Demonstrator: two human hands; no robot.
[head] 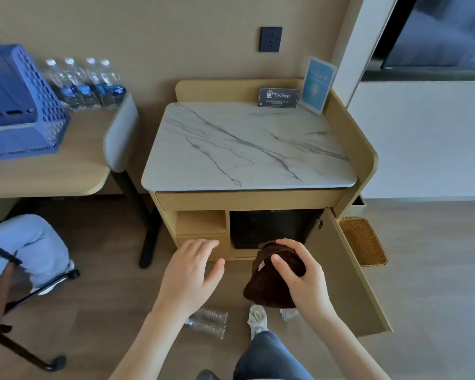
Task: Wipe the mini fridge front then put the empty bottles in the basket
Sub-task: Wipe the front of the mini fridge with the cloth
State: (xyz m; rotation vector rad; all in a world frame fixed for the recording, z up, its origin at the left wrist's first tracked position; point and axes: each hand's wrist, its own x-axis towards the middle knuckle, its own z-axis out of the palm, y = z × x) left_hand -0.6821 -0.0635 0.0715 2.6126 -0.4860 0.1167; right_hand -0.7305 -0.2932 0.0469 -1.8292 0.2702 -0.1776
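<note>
Wiping looks barely begun: the right hand (pixel 299 272) grips a brown cloth (pixel 263 292) by the mini fridge (pixel 269 229) at lower middle, the left hand (pixel 192 272) is open, and the empty bottles (pixel 207 323) lie on the floor (pixel 99 283), not in the basket (pixel 364 241) yet.

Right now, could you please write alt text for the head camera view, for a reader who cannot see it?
A person's right grip holds a brown cloth in front of a black mini fridge inside an open wooden cabinet, while the left grip hovers open beside it. Empty plastic bottles lie on the floor below both.
</note>
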